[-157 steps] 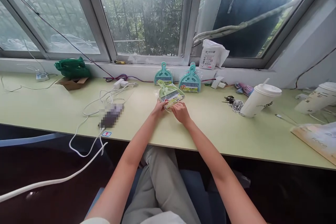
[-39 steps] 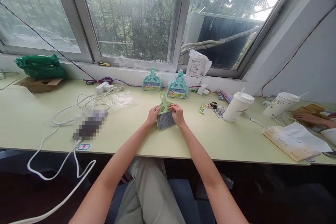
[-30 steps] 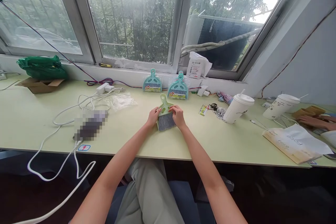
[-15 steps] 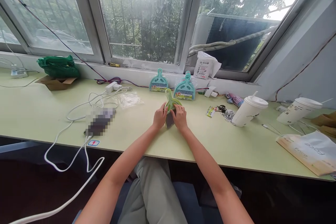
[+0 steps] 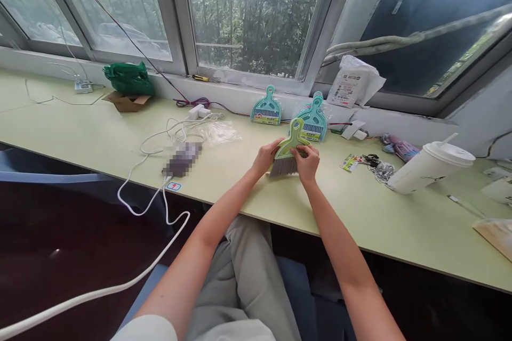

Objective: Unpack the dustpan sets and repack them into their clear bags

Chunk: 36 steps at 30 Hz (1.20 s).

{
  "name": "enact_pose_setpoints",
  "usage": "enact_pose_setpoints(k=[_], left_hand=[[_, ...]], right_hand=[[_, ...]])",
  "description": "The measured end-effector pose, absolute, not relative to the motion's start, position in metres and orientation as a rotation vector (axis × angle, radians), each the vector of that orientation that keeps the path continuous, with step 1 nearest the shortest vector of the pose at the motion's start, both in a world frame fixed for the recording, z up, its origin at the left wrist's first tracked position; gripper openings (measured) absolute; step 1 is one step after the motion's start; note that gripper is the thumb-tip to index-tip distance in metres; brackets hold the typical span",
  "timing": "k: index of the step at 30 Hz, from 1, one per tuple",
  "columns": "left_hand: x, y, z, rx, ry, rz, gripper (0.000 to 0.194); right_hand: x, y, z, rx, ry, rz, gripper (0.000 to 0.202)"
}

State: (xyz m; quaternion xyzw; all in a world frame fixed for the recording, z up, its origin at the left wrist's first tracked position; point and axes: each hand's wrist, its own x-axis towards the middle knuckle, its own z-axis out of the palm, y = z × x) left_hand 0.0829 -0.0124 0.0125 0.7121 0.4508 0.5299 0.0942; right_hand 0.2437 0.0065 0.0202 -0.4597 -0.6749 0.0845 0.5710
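Note:
A small yellow-green hand broom (image 5: 289,150) with grey bristles is held upright over the table, handle up and bristles down. My left hand (image 5: 267,157) is closed on its left edge. On the right side my right hand (image 5: 307,163) grips it, thumb and fingers bent at the head. Whether a dustpan sits behind the bristles I cannot tell. Just behind stands a stack of teal broom-and-dustpan sets (image 5: 312,119) in clear wrapping, leaning at the wall. One more teal set (image 5: 266,106) leans to its left.
White cables (image 5: 149,152) and a blurred-out dark device (image 5: 182,160) lie on the left of the table (image 5: 236,192). Farther back are a green bag (image 5: 128,79) and a cardboard box (image 5: 127,102). To the right stand a white lidded cup (image 5: 430,168) and a small label card (image 5: 350,163).
The view has swung, shifting the tabletop items to the right and upward. The broom has turned to show more of its bristles, and my right hand's fingers are now bent in a pinch.

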Motion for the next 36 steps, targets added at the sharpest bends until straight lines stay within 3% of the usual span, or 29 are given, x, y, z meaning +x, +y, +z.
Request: enact_pose_setpoints(k=[8, 13, 16, 19, 23, 28, 36], left_hand=[[0.067, -0.021, 0.021, 2.232, 1.831, 1.406, 0.044], [0.034, -0.015, 0.035, 1.794, 2.315, 1.380, 0.045], [0.015, -0.009, 0.028, 1.512, 2.478, 1.169, 0.039], [0.008, -0.005, 0.017, 1.417, 2.520, 0.878, 0.031], [0.010, -0.002, 0.009, 1.479, 2.559, 0.771, 0.034], [0.014, -0.001, 0.009, 1.526, 2.456, 0.803, 0.034], [0.023, -0.001, 0.006, 1.631, 2.418, 0.780, 0.024]], right_hand=[[0.229, -0.016, 0.032, -1.210, -1.512, 0.154, 0.030], [0.246, -0.010, 0.038, -1.316, -1.604, 0.003, 0.031], [0.268, 0.011, 0.030, -1.564, -1.701, 0.007, 0.031], [0.291, 0.032, 0.012, -1.879, -1.788, -0.026, 0.033], [0.308, 0.044, -0.007, -2.101, -1.836, -0.112, 0.036], [0.307, 0.047, -0.008, -2.131, -1.864, -0.075, 0.043], [0.302, 0.045, 0.001, -2.054, -1.894, 0.056, 0.033]])
